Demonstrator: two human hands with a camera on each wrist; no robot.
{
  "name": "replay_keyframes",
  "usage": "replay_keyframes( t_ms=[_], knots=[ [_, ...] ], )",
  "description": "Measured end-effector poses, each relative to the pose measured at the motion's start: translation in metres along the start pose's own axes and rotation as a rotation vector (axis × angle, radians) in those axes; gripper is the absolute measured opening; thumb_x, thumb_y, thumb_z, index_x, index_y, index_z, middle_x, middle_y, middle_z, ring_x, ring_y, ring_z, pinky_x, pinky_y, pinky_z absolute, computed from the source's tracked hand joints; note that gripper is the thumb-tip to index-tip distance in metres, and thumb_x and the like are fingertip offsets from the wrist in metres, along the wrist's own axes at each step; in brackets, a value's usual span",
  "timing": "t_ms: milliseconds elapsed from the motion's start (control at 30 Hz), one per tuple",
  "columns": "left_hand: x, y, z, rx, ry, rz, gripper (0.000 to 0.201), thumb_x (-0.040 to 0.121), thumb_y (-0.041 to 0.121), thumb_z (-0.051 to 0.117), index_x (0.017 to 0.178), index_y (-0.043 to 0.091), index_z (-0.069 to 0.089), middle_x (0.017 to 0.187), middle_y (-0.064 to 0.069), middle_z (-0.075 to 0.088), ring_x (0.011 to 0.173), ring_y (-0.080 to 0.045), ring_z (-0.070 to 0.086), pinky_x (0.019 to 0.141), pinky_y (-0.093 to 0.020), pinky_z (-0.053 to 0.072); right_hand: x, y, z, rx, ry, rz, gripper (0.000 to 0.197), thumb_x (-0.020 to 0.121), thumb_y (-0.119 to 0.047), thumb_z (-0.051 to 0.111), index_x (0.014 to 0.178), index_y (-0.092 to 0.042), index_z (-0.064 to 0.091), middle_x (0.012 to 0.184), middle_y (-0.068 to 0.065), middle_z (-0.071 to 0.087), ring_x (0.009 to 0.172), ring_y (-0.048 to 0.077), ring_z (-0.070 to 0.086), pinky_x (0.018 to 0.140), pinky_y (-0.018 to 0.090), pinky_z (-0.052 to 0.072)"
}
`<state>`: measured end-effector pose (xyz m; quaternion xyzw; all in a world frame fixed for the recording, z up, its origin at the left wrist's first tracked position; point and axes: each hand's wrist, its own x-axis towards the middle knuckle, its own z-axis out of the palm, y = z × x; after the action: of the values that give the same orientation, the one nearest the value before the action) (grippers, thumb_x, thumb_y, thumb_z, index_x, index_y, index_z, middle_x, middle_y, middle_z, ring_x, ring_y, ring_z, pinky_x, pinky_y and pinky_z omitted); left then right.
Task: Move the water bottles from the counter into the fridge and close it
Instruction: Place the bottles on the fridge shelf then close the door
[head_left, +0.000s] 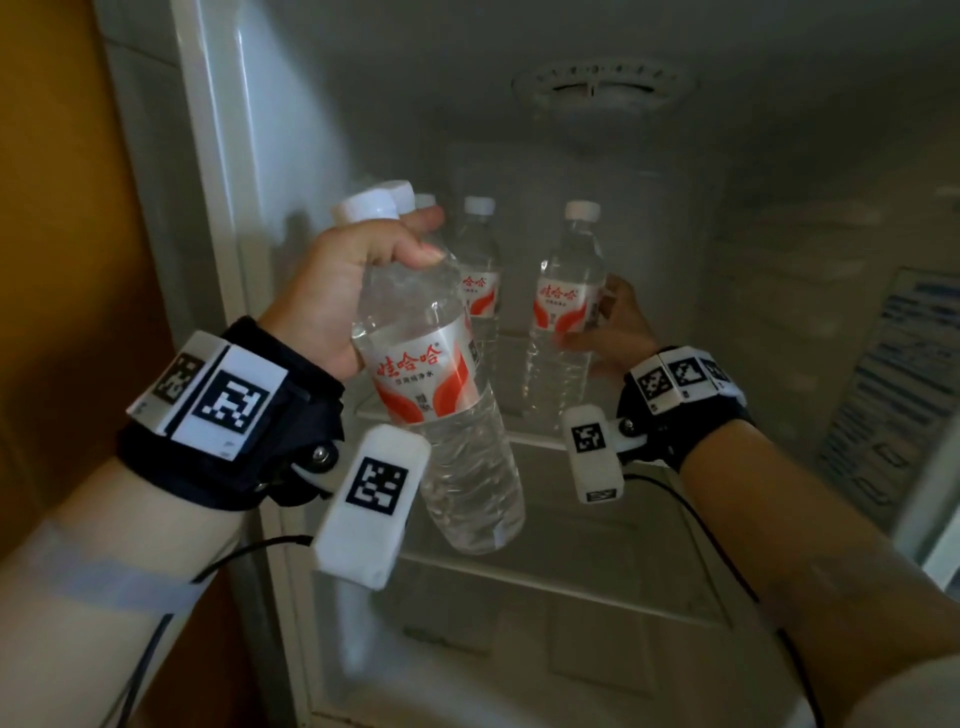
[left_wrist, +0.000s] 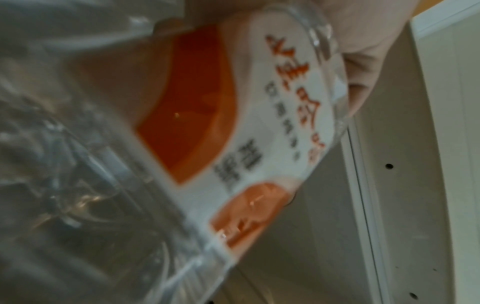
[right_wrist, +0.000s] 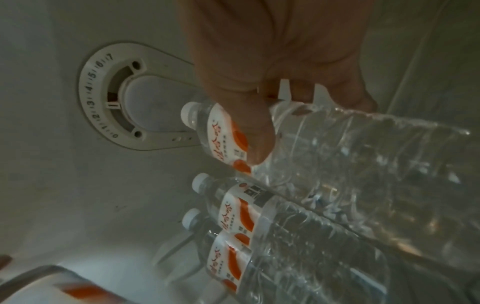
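The fridge (head_left: 291, 156) stands open, dim inside, and its upper glass shelf (head_left: 540, 431) already carries bottles. At the back left stand two water bottles, a shelf bottle (head_left: 480, 270) in plain view and another bottle (right_wrist: 221, 242) mostly hidden behind the left hand from the head view; the right wrist view shows them side by side, upright, white caps up.

The right hand (head_left: 618, 327) reaches deep into the compartment, its grip curled around the right bottle (head_left: 566, 301) at the label, thumb in front, and that bottle is upright at the shelf; whether its base touches the glass I cannot tell.

The left hand (head_left: 353, 280) is nearer the doorway, its grip closed round the shoulder of the held bottle (head_left: 441, 405), which hangs tilted, cap up and leaning left, base out in front of the shelf edge. A second white cap shows just behind its cap.

Above, on the back wall, sits a round thermostat dial (right_wrist: 103, 96). There is open shelf between the back bottles and the right bottle. On the right, the door liner carries a printed sticker (head_left: 893, 395).
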<state>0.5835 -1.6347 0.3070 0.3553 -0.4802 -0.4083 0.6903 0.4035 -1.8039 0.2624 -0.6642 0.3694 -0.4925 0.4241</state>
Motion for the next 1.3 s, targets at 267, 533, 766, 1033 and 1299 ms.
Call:
replay_keyframes(
  t_ms=[267, 533, 766, 1033, 1299],
  knots=[
    [0.005, 0.007, 0.0, 0.017, 0.067, -0.008, 0.072, 0.049, 0.01, 0.063, 0.121, 0.006, 0.056, 0.117, -0.007, 0.059, 0.094, -0.022, 0.06, 0.082, -0.034, 0.049, 0.027, 0.006, 0.018, -0.088, 0.012, 0.014, 0.077, 0.074, -0.001, 0.068, 0.137, -0.025, 0.033, 0.132, 0.008, 0.049, 0.123, 0.03, 0.048, 0.097, 0.055, 0.046],
    [0.016, 0.003, -0.003, 0.086, 0.141, 0.01, 0.081, 0.047, 0.012, 0.065, 0.127, 0.006, 0.052, 0.127, -0.014, 0.061, 0.109, -0.033, 0.06, 0.089, -0.042, 0.048, 0.039, 0.015, 0.032, -0.065, -0.047, -0.008, 0.076, 0.079, -0.004, 0.065, 0.142, -0.026, 0.028, 0.141, 0.007, 0.042, 0.126, 0.028, 0.044, 0.093, 0.045, 0.045],
    [0.021, 0.0, -0.003, 0.131, 0.105, -0.025, 0.077, 0.05, 0.013, 0.067, 0.125, 0.0, 0.052, 0.116, -0.017, 0.059, 0.104, -0.038, 0.058, 0.095, -0.046, 0.046, 0.013, 0.0, 0.038, -0.071, 0.17, -0.153, 0.096, 0.072, -0.016, 0.075, 0.145, -0.03, 0.014, 0.152, 0.008, 0.015, 0.139, 0.022, 0.023, 0.109, 0.037, 0.031],
    [0.027, 0.001, 0.005, 0.079, 0.076, 0.004, 0.063, 0.046, 0.014, 0.067, 0.108, 0.009, 0.056, 0.091, -0.011, 0.055, 0.072, -0.021, 0.057, 0.068, -0.03, 0.048, -0.066, -0.056, 0.045, -0.174, -0.613, -0.384, 0.048, 0.06, -0.036, 0.075, 0.093, -0.027, 0.041, 0.083, -0.011, 0.054, 0.072, 0.005, 0.055, 0.065, 0.021, 0.048],
    [0.037, -0.002, 0.01, 0.03, -0.002, 0.052, 0.018, 0.063, 0.018, 0.07, 0.072, 0.015, 0.055, 0.066, 0.0, 0.061, 0.057, -0.015, 0.061, 0.06, -0.024, 0.049, -0.074, -0.051, 0.052, -0.208, -0.464, -0.368, 0.069, 0.06, -0.013, 0.082, 0.119, -0.017, 0.045, 0.111, -0.002, 0.061, 0.104, 0.019, 0.063, 0.093, 0.043, 0.052]
  ],
)
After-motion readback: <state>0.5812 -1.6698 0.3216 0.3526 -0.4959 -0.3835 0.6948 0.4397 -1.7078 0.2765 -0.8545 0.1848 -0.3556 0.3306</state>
